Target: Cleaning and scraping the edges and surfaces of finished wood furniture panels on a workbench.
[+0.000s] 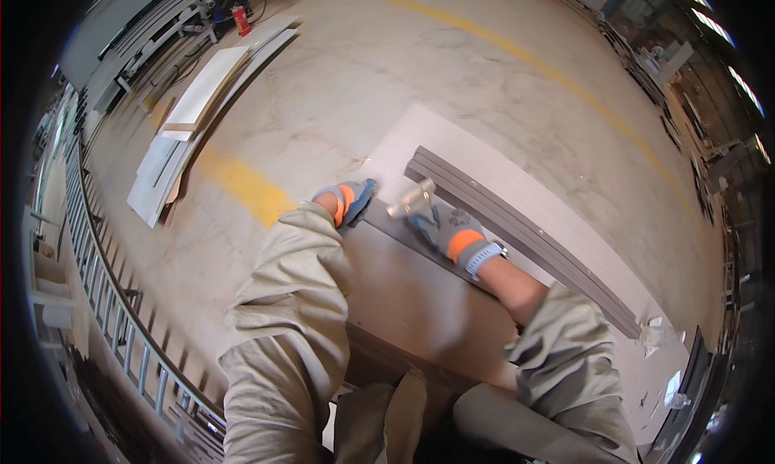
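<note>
My left hand (352,203), in a grey and blue work glove with an orange cuff band, is at the left end of a dark grey strip (408,232), its fingers curled against that end. In my right hand (452,226), gloved alike, is a shiny silver metal tool (414,199); its exact kind is blurred. The tool is above the near strip, close to its left end. Beyond it lies a bundle of long dark grey profiles (517,230), side by side on a pale board (420,129).
Clear plastic pieces (658,335) lie at the board's right end. White sheets (202,92) are stacked at the far left, near a red fire extinguisher (240,20). A metal rail or ladder-like frame (121,327) curves along the left. Yellow lines (242,185) mark the floor.
</note>
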`<state>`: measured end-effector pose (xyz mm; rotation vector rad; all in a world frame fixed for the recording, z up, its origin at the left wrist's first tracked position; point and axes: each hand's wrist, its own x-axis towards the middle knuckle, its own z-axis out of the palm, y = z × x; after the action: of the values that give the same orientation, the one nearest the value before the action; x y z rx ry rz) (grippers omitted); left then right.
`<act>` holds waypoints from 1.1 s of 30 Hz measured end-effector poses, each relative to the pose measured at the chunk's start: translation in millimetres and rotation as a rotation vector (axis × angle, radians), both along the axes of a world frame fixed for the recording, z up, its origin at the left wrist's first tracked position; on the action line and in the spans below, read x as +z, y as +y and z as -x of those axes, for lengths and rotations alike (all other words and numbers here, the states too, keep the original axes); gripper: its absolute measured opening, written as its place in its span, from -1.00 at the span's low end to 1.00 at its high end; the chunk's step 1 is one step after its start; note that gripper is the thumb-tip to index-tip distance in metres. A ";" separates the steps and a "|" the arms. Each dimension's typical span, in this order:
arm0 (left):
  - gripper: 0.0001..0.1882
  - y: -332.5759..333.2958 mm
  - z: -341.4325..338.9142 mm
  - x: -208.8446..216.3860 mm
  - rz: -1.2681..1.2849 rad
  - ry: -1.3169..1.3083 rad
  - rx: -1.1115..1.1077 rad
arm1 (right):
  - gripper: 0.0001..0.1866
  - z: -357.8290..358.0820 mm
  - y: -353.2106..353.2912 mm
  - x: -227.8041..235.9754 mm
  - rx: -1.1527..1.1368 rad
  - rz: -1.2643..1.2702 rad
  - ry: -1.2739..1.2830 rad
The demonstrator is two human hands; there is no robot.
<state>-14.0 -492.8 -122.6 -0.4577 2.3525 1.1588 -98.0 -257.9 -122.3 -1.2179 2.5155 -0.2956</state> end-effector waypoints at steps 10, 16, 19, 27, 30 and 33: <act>-0.56 114.3 26.2 47.7 0.654 -0.160 -0.486 | -0.42 -20.1 250.0 96.9 -0.360 -0.604 -0.182; -0.48 237.1 29.3 41.4 0.598 0.259 -0.812 | -0.45 -69.8 370.2 123.6 -0.803 -0.433 -0.360; -0.33 273.7 27.5 35.2 0.698 0.449 -0.891 | -0.47 -98.6 408.7 128.5 -0.937 -0.388 -0.369; -0.33 290.2 36.2 5.0 0.715 0.339 -0.962 | -0.45 -142.5 503.6 133.8 -1.193 -0.161 -0.372; -0.36 287.3 47.0 -3.0 0.705 0.323 -1.044 | -0.47 -141.9 524.6 141.1 -1.239 -0.125 -0.369; -0.41 297.4 46.3 3.0 0.712 0.255 -1.106 | -0.48 -140.0 548.3 141.7 -1.229 -0.113 -0.379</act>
<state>-60.3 -195.3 -119.6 0.7660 2.5260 -0.1464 42.1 290.5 19.4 0.5207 2.5213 -0.5611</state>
